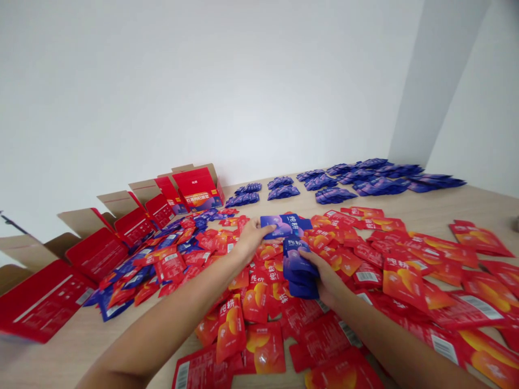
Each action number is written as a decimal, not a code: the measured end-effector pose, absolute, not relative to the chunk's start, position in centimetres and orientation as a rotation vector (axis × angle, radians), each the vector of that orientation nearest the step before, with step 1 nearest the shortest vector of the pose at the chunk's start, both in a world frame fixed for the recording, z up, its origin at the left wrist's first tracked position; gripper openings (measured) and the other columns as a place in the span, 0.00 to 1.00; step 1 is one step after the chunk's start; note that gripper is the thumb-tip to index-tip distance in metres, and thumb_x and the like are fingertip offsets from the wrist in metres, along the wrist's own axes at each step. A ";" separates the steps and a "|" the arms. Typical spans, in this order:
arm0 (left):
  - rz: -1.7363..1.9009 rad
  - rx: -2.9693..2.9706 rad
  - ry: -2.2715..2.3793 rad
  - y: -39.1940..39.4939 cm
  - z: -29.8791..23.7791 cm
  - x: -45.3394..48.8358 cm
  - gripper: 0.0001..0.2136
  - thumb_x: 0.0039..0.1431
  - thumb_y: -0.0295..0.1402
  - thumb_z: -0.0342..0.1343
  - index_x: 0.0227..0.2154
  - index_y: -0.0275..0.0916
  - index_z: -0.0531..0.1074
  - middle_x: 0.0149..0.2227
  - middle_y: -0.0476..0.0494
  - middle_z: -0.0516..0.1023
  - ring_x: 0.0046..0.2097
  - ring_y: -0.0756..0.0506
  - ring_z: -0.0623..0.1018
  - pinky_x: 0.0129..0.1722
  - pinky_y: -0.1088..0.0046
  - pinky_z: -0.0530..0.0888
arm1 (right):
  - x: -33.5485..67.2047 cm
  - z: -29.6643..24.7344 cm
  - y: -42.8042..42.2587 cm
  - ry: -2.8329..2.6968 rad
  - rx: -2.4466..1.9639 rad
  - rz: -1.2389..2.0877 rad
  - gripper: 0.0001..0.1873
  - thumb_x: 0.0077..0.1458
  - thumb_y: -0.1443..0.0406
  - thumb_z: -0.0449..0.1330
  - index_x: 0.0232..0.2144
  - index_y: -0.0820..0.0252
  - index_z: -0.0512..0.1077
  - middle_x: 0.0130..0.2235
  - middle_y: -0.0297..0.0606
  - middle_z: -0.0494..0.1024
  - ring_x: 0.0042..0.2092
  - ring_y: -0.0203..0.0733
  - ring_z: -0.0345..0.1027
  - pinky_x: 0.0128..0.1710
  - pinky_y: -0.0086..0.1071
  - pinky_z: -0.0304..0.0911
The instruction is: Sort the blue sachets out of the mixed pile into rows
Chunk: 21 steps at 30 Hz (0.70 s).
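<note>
My left hand (253, 236) is closed on the left end of a blue pouch (279, 226), which lies sideways with its printed face up. Just to the right and nearer to me, my right hand (322, 270) grips a small stack of blue pouches (298, 265), fanned slightly downward. The two sets of pouches touch or overlap where they meet. Both hands are above a wide spread of red pouches (257, 300) with orange fruit printed on them.
Open red cartons (198, 186) stand in a row along the left. Beside them lies a mixed heap of red and blue pouches (170, 265). Neat piles of blue pouches (334, 194) line the back of the wooden table (486, 202), before a white wall.
</note>
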<state>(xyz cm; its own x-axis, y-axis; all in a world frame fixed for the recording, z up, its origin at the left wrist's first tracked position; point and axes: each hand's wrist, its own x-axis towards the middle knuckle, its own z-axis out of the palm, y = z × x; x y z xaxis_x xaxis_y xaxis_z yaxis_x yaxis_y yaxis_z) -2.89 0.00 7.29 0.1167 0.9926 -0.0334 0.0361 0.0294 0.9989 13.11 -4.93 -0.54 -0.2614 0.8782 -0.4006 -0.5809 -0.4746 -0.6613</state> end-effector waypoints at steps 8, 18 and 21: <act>0.779 1.420 1.394 -1.7 4.4 -2.9 0.16 0.55 0.42 0.56 0.18 0.38 0.64 0.13 0.55 0.66 0.13 0.56 0.63 0.13 0.80 0.58 | 13.0 -0.2 -4.8 -0.373 -0.929 1.748 0.10 0.43 0.59 0.66 0.28 0.54 0.70 0.22 0.28 0.76 0.24 0.39 0.69 0.27 0.32 0.66; 0.550 1.474 1.250 -3.5 4.7 -2.5 0.18 0.50 0.47 0.55 0.16 0.40 0.59 0.12 0.57 0.63 0.13 0.56 0.59 0.14 0.78 0.53 | 12.7 -0.8 -5.0 -0.471 -0.899 1.841 0.15 0.41 0.55 0.67 0.29 0.57 0.74 0.26 0.34 0.80 0.25 0.42 0.72 0.28 0.35 0.68; 0.588 1.496 1.206 -3.7 4.6 -2.9 0.22 0.51 0.52 0.51 0.15 0.40 0.59 0.11 0.56 0.61 0.13 0.56 0.58 0.14 0.78 0.53 | 13.0 -0.8 -4.9 -0.398 -0.902 1.922 0.09 0.43 0.58 0.65 0.27 0.57 0.74 0.26 0.34 0.80 0.26 0.41 0.73 0.30 0.34 0.69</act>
<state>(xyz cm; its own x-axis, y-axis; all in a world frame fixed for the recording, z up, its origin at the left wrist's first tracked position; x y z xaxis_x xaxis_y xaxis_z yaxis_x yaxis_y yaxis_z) -2.93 -3.69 4.59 0.3651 0.9013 -0.2330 0.3715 0.0885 0.9242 13.01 -4.93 -0.77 -0.2848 0.8591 -0.4251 -0.6197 -0.5034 -0.6021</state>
